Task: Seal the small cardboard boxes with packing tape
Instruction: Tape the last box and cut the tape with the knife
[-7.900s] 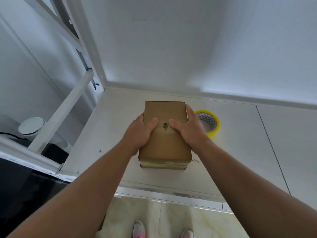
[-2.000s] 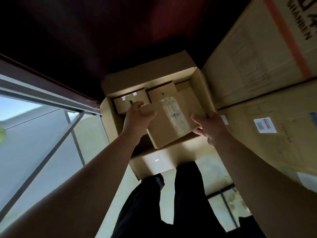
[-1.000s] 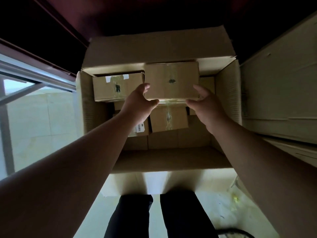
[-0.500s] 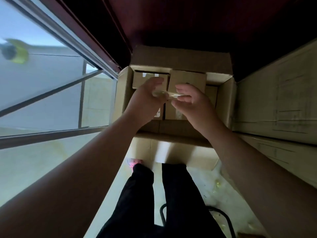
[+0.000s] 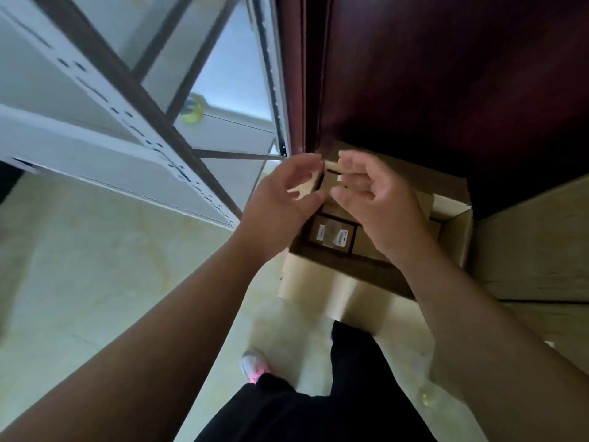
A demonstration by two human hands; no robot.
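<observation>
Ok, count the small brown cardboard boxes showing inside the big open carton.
3. A brown cardboard box with white labels shows below the left hand; a plain box beside it, under the right hand; a third box edges out between them. The hands may hide more.

Daylight from the left washes the pale floor (image 5: 79, 266) and white shelving (image 5: 63, 129) bright, while the dark red panel (image 5: 446, 74) sinks into deep shadow. Motion blur smears the shelving's holes, wide-angle distortion bends its rails, and the carton's (image 5: 318, 282) dim interior seems slightly soft.
</observation>
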